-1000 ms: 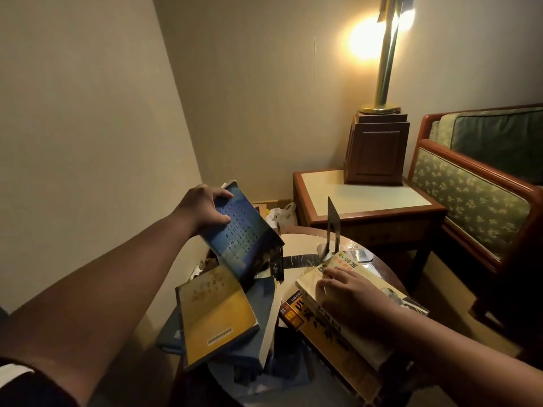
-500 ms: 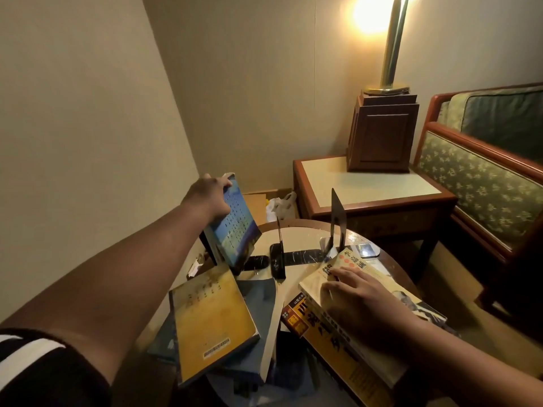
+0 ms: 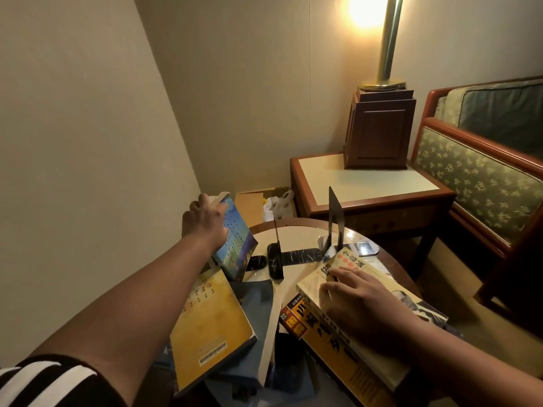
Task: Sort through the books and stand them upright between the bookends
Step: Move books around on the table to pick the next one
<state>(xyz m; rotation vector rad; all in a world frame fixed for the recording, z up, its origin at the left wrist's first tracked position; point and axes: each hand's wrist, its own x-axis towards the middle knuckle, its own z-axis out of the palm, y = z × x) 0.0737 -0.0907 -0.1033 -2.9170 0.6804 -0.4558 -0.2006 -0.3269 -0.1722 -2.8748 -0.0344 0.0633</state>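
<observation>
Down at the bottom of the frame, a loose heap of books covers the near side of the round table (image 3: 296, 227). Lower centre-left, the yellow paperback (image 3: 210, 327) lies tilted on the pile, barcode facing up, its corner hanging past the book beneath. It looks thin and bendy, likely to sag if lifted by one corner, so spine and fore-edge together would be the safer hold.

Lower right, the right hand (image 3: 357, 301) lies flat, fingers spread, pressing on the cream-covered book (image 3: 364, 277) with red dots near its far end. That one sits atop an orange-spined book (image 3: 320, 336) with bold black characters; both look thick and fairly heavy, stiff enough to stand alone. The hand grips nothing, just weighs the stack down.

Middle left, the left hand (image 3: 205, 223) is clamped over the top edge of the blue book (image 3: 235, 245), fingers curled behind, the book nearly upright and leaning, rows of small pale text on its glossy cover. It looks slick and light; a pinch at the top lets it swing.

Just beyond, centre frame, the two black metal bookends (image 3: 276, 248) stand apart on the tabletop, the slot between them empty. The blue book sits just left of the nearer plate, outside the gap. I'd judge the sorting as barely begun.
</observation>
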